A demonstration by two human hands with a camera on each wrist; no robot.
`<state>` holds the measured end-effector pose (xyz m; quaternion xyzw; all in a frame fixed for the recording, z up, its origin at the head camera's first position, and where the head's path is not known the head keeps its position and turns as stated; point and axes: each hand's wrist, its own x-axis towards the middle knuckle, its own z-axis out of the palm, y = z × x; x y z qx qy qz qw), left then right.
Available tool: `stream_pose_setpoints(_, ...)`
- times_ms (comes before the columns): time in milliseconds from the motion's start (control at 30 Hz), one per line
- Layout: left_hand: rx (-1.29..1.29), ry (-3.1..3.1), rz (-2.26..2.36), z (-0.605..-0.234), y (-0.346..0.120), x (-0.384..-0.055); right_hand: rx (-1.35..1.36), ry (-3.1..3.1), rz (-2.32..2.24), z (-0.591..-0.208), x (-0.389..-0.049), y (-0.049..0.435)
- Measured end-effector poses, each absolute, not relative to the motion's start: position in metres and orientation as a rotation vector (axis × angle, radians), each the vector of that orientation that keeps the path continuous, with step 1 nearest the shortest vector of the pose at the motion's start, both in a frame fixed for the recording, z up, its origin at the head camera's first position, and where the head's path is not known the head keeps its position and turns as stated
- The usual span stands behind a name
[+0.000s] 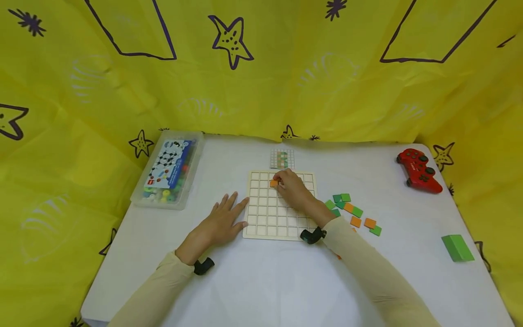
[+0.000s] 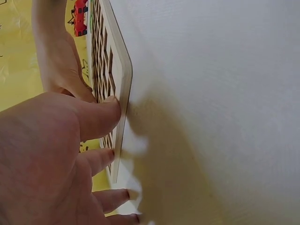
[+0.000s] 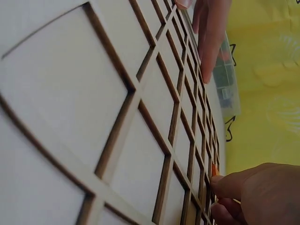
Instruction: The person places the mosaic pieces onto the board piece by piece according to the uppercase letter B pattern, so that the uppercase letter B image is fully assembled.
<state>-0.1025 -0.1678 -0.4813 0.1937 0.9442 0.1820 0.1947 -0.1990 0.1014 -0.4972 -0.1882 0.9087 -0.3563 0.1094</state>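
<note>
A square wooden grid board (image 1: 267, 220) lies on the white table. My right hand (image 1: 295, 188) reaches over its far part and pinches an orange square tile (image 1: 273, 183) at a cell in the upper rows. In the right wrist view only a sliver of the orange tile (image 3: 214, 169) shows beside the fingertips. My left hand (image 1: 222, 222) lies with fingers spread at the board's left edge; in the left wrist view its thumb (image 2: 105, 117) touches the rim. Just beyond the board is a small pattern card (image 1: 282, 159) with a grid and green and orange shapes.
Several loose green and orange tiles (image 1: 356, 221) lie right of the board, some partly behind the right forearm. A clear plastic box (image 1: 167, 170) with colourful pieces stands at the left. At the right are a red game controller (image 1: 419, 170) and a green block (image 1: 457, 248).
</note>
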Motion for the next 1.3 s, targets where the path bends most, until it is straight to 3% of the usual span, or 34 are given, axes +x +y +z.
stream_pose_setpoints(667,0.552,2.645,0.503,-0.479,-0.165,-0.104,-0.665,2.778,-0.951,-0.488,-0.19,0.112)
stream_pose_setpoints(967,0.54,2.641,0.491,-0.478,-0.164,-0.102,-0.402,2.736,-1.066,-0.47,-0.184,0.184)
stream_pose_setpoints(1300,0.52,2.639,0.481,-0.478,-0.165,-0.101,-0.222,2.623,-0.863,-0.458,-0.173,0.279)
